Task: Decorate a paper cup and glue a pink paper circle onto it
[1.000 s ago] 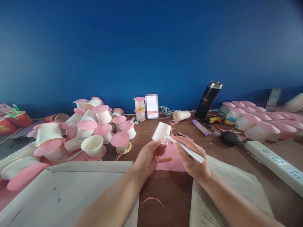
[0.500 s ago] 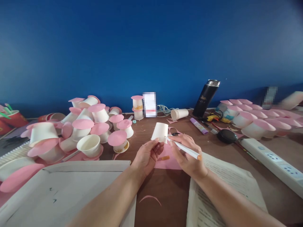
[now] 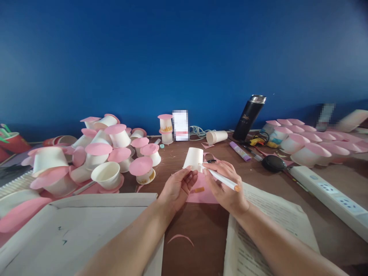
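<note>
My left hand [image 3: 179, 188] pinches the rim of a plain white paper cup [image 3: 193, 157], held upside down at the centre. In my right hand [image 3: 227, 188] is a white marker pen [image 3: 223, 179] with an orange end, gripped like a writing tool. Its tip meets the cup's side near the lower right; any mark there is too small to make out. Under the hands lies a pink paper sheet [image 3: 205, 196], with an orange pen cap [image 3: 199, 189] on it.
Paper cups with pink discs [image 3: 99, 149] crowd the left, and more cups [image 3: 312, 151] stand at right. A black thermos [image 3: 249, 117], a cup stack [image 3: 217, 137], a purple glue stick [image 3: 240, 151], a power strip [image 3: 330, 195] and a printed page [image 3: 270, 218] lie around.
The whole view has shifted slightly. The pen has turned a little in my right hand, its tip staying at the cup's side. The left hand's hold is unchanged.
</note>
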`<control>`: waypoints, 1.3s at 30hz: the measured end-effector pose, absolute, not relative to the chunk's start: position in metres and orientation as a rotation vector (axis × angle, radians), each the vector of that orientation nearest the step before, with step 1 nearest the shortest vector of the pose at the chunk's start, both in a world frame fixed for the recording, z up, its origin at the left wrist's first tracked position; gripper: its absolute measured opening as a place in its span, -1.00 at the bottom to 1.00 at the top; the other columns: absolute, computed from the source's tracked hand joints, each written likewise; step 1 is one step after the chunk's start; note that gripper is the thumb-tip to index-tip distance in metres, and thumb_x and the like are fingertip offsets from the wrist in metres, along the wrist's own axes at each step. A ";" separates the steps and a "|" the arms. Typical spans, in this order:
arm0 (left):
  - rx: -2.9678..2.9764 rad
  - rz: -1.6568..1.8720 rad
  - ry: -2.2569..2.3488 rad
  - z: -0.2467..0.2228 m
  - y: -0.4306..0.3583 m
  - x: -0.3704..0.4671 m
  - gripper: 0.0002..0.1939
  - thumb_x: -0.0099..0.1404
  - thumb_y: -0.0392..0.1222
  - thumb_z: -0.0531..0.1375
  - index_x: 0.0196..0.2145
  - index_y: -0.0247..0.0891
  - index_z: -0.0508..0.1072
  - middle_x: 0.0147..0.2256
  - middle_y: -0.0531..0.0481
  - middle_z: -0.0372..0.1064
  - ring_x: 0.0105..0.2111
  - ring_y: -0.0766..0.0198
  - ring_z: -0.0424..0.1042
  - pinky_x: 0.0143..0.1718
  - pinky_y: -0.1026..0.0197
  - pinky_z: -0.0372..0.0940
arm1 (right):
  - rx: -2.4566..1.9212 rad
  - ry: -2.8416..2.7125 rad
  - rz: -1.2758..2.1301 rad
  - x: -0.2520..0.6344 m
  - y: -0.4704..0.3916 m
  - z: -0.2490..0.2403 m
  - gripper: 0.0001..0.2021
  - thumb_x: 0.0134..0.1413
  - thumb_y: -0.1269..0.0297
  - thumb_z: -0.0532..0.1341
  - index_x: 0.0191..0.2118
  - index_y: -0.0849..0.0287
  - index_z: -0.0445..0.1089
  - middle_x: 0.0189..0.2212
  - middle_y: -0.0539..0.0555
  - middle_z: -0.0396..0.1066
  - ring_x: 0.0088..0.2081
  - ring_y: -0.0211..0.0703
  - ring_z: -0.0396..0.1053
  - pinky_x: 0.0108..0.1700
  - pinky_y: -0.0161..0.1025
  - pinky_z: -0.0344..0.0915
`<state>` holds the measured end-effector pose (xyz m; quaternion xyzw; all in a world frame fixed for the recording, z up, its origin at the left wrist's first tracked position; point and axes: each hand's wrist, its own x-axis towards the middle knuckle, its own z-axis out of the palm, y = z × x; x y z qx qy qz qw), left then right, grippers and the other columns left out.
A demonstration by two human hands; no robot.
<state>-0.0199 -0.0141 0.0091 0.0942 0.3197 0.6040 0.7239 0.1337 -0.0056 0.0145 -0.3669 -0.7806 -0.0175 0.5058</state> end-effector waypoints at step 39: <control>0.180 1.257 0.708 0.012 -0.015 -0.021 -0.92 0.22 -0.42 0.16 -0.42 -0.46 0.44 -0.51 -0.09 0.44 -0.51 0.41 0.45 -0.42 0.39 0.40 | -0.939 -1.870 -0.084 0.135 -0.005 0.015 -0.83 0.09 0.38 0.20 -0.16 0.09 0.40 -0.26 0.02 0.53 -0.25 -0.15 0.45 0.07 -0.05 0.22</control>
